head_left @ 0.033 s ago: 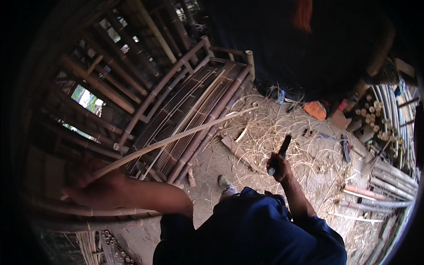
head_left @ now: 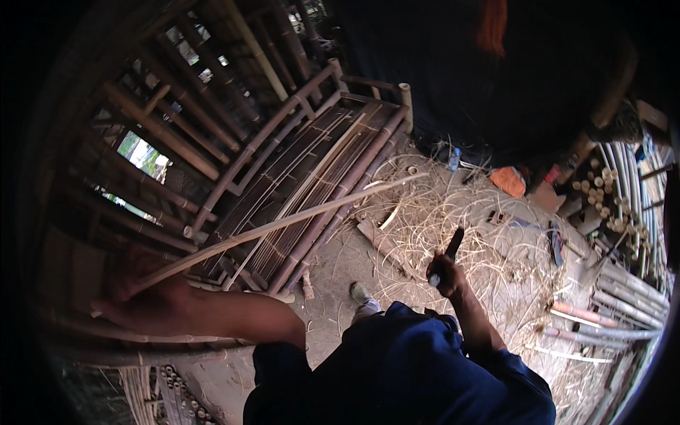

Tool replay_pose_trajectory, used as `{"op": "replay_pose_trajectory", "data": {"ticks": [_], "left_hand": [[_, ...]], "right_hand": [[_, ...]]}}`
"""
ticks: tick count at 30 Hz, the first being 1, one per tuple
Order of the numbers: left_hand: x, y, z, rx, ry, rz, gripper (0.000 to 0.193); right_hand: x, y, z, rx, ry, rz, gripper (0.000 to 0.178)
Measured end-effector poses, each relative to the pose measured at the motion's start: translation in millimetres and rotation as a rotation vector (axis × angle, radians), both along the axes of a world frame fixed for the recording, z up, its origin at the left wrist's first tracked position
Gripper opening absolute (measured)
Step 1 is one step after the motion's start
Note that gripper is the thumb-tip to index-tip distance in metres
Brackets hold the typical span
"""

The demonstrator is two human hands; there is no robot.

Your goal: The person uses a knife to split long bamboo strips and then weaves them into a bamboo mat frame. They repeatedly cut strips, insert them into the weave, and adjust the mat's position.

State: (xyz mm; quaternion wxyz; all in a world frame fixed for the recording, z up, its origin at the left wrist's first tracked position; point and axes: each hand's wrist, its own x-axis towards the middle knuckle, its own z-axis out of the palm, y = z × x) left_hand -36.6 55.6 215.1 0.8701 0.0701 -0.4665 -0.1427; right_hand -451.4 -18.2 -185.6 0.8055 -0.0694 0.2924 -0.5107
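Note:
My left hand [head_left: 152, 304], out at the far left, is closed on one end of a long pale bamboo strip [head_left: 283, 222]. The hand is dim and slightly blurred, so single fingers are hard to make out. From there the strip slants up to the right, passing over a bamboo bench [head_left: 333, 190], and its far end hangs above the littered floor. In front of my body, my right hand [head_left: 446, 276] grips a knife [head_left: 455, 242] by its handle, the dark blade pointing up and away. Knife and strip are apart.
Thin bamboo strips [head_left: 312, 180] lie along the bench seat. Curly shavings [head_left: 471, 248] cover the floor, with a flat wood piece [head_left: 386, 246] among them. An orange bag [head_left: 508, 181] and a plastic bottle [head_left: 454, 159] lie farther off. Bamboo poles [head_left: 623, 304] are stacked at right.
The strip's far end has shifted slightly to the right over the floor. The whole view has moved a little; both hands keep their hold.

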Motion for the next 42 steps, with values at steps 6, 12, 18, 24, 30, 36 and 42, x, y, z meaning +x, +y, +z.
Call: {"op": "replay_pose_trajectory", "data": {"ticks": [6, 12, 18, 24, 30, 36, 42], "left_hand": [[100, 10, -33, 0.224, 0.225, -0.339, 0.04], [94, -71, -173, 0.55, 0.716, -0.453, 0.047], [84, -125, -343, 1.557, 0.828, -0.276, 0.048], [-163, -127, -160, 0.64, -0.595, 0.33, 0.061], [-292, -169, -114, 0.432, -1.026, 0.414, 0.105], [-269, -239, -203, 0.451, -0.427, 0.098, 0.028], [-170, -253, -247, 0.804, -0.323, 0.314, 0.052]], "right_hand": [[38, 0, 48, -0.179, -0.08, 0.034, 0.042], [9, -10, 108, -0.521, 0.093, -0.252, 0.049], [-4, -46, 158, -0.606, 0.051, -0.52, 0.036], [19, -67, 156, -0.454, 0.615, -0.426, 0.035], [81, -84, 118, -0.764, 0.458, -0.013, 0.067], [89, -113, 62, -0.466, 0.812, 0.121, 0.046], [16, -76, -77, -0.287, 1.6, 0.304, 0.039]]}}
